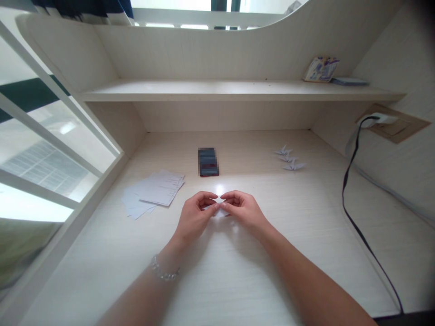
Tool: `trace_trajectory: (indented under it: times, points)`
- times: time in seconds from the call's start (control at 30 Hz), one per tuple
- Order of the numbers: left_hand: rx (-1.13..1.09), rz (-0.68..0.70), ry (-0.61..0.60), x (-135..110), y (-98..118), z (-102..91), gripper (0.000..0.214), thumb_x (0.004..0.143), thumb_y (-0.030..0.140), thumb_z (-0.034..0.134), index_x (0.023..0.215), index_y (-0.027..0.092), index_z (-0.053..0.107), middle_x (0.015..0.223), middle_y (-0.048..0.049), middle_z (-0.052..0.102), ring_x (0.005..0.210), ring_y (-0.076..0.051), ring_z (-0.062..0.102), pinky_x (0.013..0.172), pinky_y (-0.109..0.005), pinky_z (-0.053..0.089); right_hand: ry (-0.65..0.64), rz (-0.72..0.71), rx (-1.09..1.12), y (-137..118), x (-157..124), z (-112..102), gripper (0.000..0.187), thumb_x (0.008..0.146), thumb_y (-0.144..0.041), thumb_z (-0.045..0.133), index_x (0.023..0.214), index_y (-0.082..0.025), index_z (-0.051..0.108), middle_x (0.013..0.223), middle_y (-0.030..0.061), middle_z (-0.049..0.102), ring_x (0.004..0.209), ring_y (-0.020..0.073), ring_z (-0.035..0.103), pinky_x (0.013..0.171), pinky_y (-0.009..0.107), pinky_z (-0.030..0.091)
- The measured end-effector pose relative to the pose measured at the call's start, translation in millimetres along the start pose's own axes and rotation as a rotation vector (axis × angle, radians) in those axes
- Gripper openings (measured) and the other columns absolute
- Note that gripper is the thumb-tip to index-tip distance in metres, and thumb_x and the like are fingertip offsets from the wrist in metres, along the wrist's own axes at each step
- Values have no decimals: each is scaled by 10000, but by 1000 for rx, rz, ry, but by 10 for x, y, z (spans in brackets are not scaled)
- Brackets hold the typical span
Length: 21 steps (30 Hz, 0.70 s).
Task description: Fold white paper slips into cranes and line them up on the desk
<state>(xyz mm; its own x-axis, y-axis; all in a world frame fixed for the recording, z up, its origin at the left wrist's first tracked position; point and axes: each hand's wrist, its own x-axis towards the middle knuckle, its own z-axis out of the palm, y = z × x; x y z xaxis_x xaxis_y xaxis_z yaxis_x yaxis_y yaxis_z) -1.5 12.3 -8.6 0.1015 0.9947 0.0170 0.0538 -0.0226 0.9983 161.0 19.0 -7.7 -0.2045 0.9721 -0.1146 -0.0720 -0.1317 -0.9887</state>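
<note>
A small piece of folded white paper (221,212) is pinched between both hands, just above the middle of the desk. My left hand (199,210) grips its left side with thumb and fingers, and a chain bracelet circles that wrist. On the other side, my right hand (243,208) pinches the paper near its middle, the two thumbs almost touching. Much of the paper is hidden behind the fingers. To the right at the back stand several folded paper cranes (288,159). Loose white paper sheets (163,188) lie fanned out and overlapping to the left.
A dark, pixelated rectangular object (208,162) lies beyond my hands. A black cable (345,181) runs from a wall socket (396,123) down the right side. Across the back, a shelf (217,88) holds a small printed packet (321,69) and a flat item (350,81). White railings border the left.
</note>
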Motion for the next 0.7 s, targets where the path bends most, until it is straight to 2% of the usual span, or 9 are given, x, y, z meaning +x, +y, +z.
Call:
trace_trajectory:
  times: [0.2, 0.37, 0.7]
  points:
    - [-135, -78, -1, 5, 40, 12, 225, 731, 281, 639, 911, 145, 631, 788, -51, 638, 742, -161, 603, 611, -274, 542, 30, -65, -39, 48, 5, -36, 226, 696, -270, 682, 886, -156, 633, 770, 41, 638, 699, 146, 591, 638, 268, 468]
    - [-77, -88, -18, -8, 64, 12, 235, 726, 303, 645, 895, 140, 633, 795, -55, 642, 734, -159, 602, 610, -274, 544, 23, -75, -59, 29, 3, -31, 233, 692, -270, 682, 885, -151, 628, 755, 38, 631, 695, 147, 584, 636, 271, 462]
    - [-18, -36, -16, -6, 27, -19, 231, 705, 234, 662, 915, 146, 627, 755, -49, 677, 713, -153, 628, 636, -253, 496, 11, -80, -65, 19, -6, -7, 226, 674, -293, 692, 849, -169, 622, 777, 37, 635, 717, 157, 585, 661, 290, 465]
